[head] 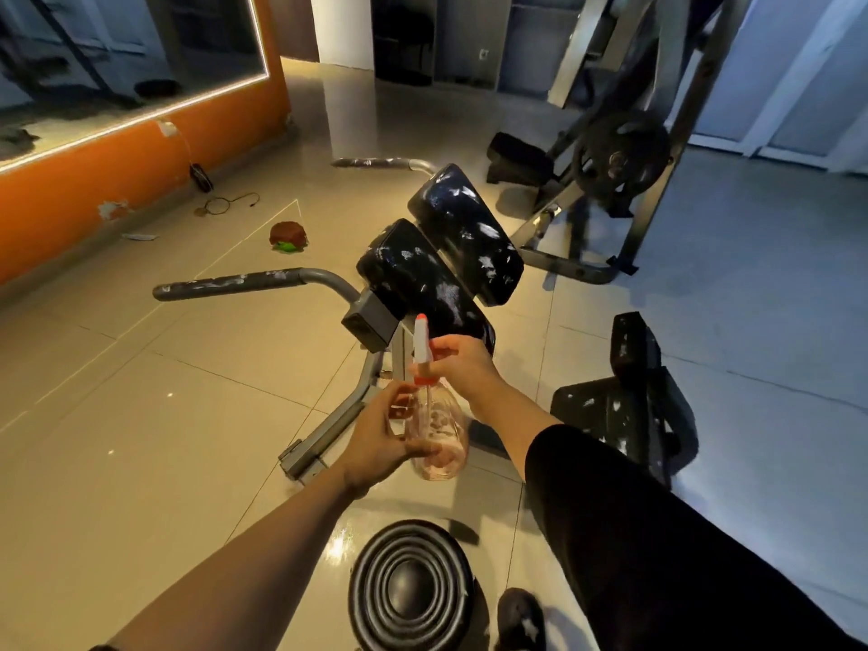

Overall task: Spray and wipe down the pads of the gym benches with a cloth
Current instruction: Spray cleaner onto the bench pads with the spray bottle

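Note:
A clear spray bottle (437,439) with a white and red-tipped trigger head is held upright in front of me. My left hand (380,439) grips its body from the left. My right hand (462,368) grips the neck and trigger head from the right. Just beyond the nozzle stand two black bench pads, the near pad (413,279) and the far pad (465,232), both flecked with white patches. No cloth shows in either hand.
The pads sit on a grey metal frame with two handle bars (235,284). Another black padded bench (629,397) stands to the right. A round black ribbed pad (408,589) lies on the tiled floor below my arms. A plate-loaded machine (620,152) fills the back right, an orange wall the left.

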The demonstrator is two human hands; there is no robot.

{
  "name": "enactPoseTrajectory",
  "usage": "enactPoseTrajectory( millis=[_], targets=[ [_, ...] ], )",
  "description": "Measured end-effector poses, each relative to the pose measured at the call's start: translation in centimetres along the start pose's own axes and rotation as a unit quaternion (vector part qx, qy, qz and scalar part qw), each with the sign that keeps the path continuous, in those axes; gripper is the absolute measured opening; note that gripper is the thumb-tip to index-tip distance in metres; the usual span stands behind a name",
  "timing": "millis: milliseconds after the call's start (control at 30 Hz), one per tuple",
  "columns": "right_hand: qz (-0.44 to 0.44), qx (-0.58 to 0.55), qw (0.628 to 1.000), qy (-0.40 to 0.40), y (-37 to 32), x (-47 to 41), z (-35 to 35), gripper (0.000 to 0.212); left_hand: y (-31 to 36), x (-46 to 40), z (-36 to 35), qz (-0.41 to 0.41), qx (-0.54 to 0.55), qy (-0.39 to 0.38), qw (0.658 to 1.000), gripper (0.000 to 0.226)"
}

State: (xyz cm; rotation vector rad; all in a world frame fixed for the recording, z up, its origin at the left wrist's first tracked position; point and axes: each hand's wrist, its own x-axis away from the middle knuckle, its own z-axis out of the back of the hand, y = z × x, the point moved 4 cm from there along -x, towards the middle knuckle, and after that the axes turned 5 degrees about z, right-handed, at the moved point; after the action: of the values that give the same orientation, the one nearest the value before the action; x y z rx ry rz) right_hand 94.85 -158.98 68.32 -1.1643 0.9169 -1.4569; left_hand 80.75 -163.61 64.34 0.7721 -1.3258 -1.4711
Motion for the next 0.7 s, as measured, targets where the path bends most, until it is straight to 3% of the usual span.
enactPoseTrajectory(
  millis=[200,367,567,700],
  targets=[
    [-0.074,-0.062,0.99,0.098,5.8,6.9,1.8,0.034,-4.2,2.1,-4.3,0.009,-0.053,-0.117,0.992,0.077],
    [-0.169,-0.069,0.956,0.228,11.8,12.3,6.7,0.029,-6.0,2.6,-11.6,0.026,-0.076,-0.25,0.965,0.081],
    [-0.184,-0.165,0.927,0.283,15.6,16.6,11.0,0.016,-7.2,1.4,-18.6,0.044,-0.082,-0.328,0.94,0.074],
    [-0.185,-0.136,0.919,0.319,17.9,16.7,12.9,0.027,-8.3,0.3,-21.4,0.076,-0.077,-0.355,0.929,0.069]
  ],
)
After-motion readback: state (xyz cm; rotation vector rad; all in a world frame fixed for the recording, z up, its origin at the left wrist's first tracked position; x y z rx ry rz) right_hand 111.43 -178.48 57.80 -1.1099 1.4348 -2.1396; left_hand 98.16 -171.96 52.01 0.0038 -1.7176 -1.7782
